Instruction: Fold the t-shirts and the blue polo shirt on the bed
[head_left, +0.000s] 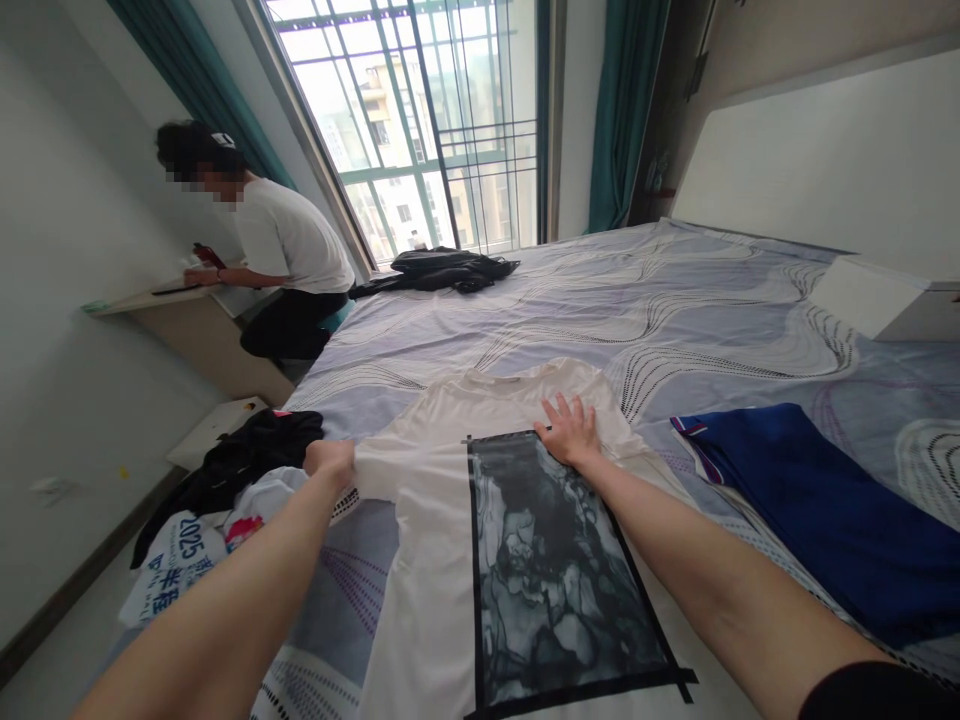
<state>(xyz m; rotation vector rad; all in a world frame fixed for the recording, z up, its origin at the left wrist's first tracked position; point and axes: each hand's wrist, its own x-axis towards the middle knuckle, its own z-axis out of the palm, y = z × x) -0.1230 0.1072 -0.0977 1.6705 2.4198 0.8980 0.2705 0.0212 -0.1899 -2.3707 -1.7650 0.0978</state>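
A cream T-shirt (431,540) with a dark framed print on its front lies spread out on the bed, its neckline toward the window. My left hand (330,460) is closed on the end of its left-side sleeve and stretches it outward. Flat on the upper chest, over the top right corner of the print, rests my right hand (570,428) with its fingers spread. Dark blue folded trousers or shorts (817,510) with a striped edge lie to the right of the shirt.
Black and white clothes (240,470) are heaped at the bed's left edge. Black garments (442,268) lie at the far edge by the window. A white box-like piece (870,298) stands at right on the patterned sheet (555,310). A person (292,235) leans over a small desk (172,310).
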